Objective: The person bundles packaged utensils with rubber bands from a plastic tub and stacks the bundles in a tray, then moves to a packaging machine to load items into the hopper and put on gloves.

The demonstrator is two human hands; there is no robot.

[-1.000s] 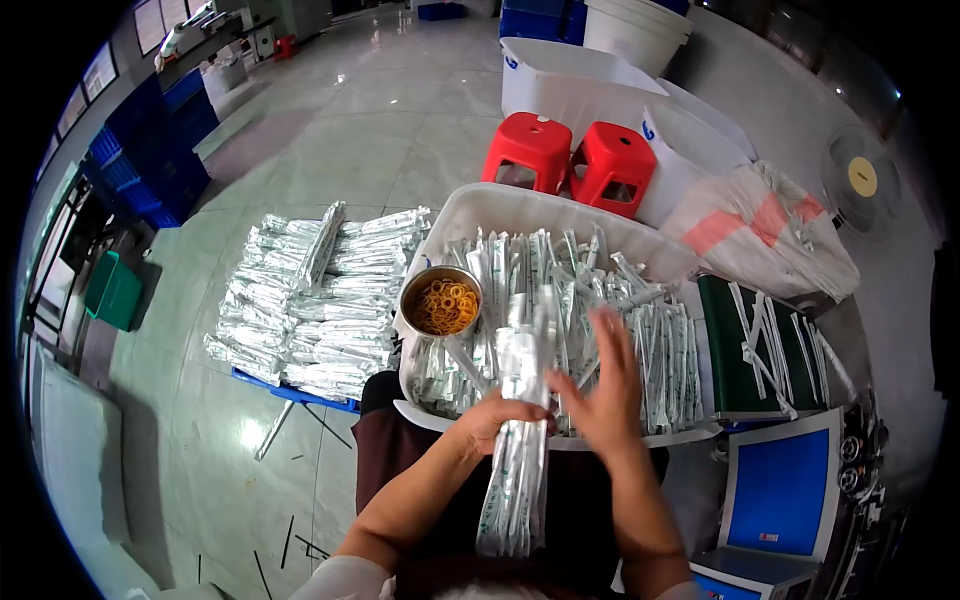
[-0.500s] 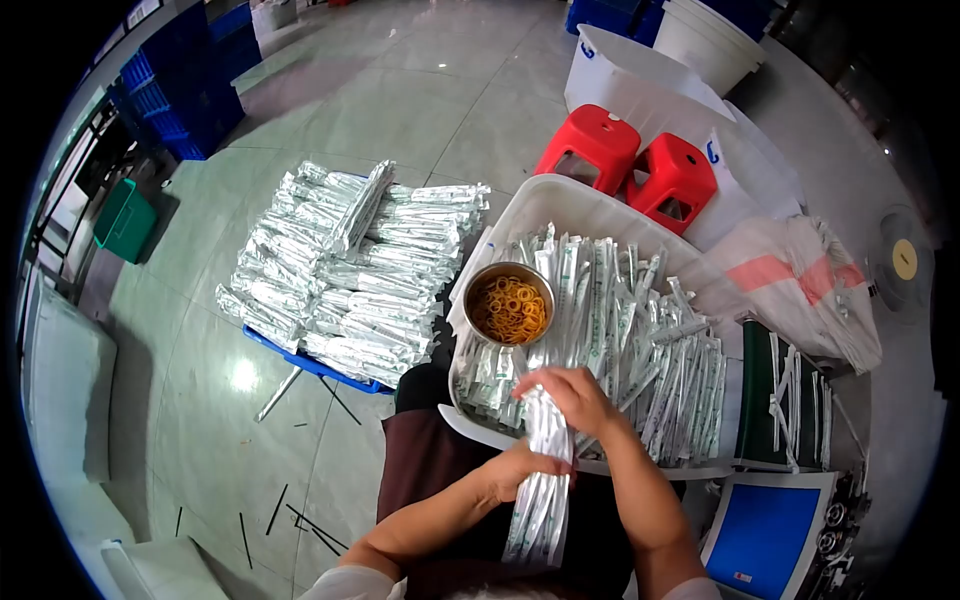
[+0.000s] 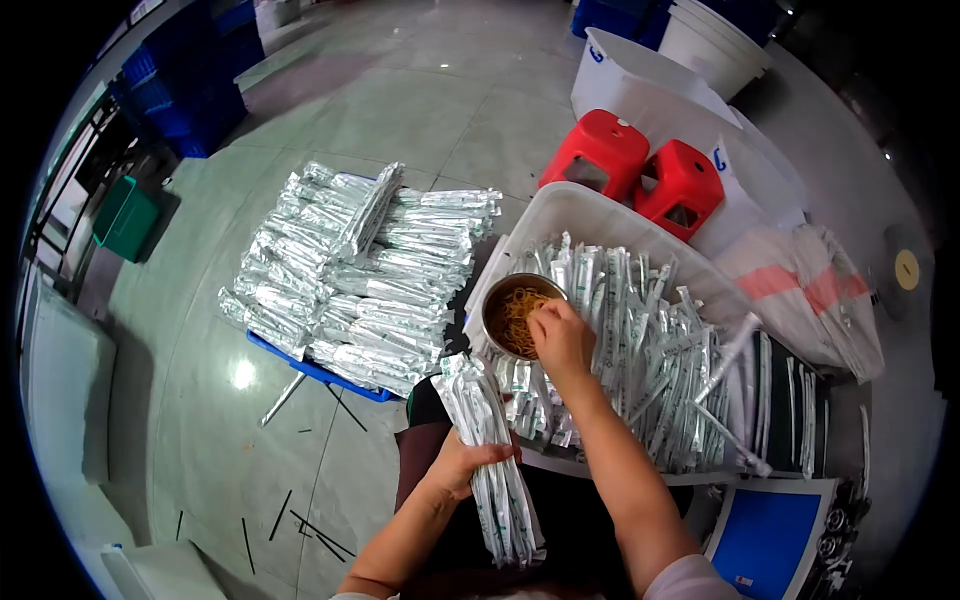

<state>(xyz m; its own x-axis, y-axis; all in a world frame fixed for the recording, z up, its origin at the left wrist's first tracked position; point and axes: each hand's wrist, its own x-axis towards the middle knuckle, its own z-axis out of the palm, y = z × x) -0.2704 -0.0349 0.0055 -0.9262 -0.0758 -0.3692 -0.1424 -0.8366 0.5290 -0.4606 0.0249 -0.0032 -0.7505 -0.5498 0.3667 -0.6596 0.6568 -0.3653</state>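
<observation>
My left hand is wrapped round a bundle of long silvery packets, held upright and slightly tilted above my lap. My right hand reaches into a round metal bowl of yellowish rubber bands. Its fingers are bent together at the bowl's right side, and what they pinch, if anything, is too small to make out. The bowl sits at the left side of a white tub full of loose silvery packets.
Stacked packet bundles rest on a blue support at the left. Two red stools, white bins and a woven sack stand beyond the tub. A blue panel is at the lower right. Dark strips lie on the floor.
My right hand has left the bundle and moved up into the bowl. My left hand, still holding the bundle, has shifted left, and the bundle now leans left at its top.
</observation>
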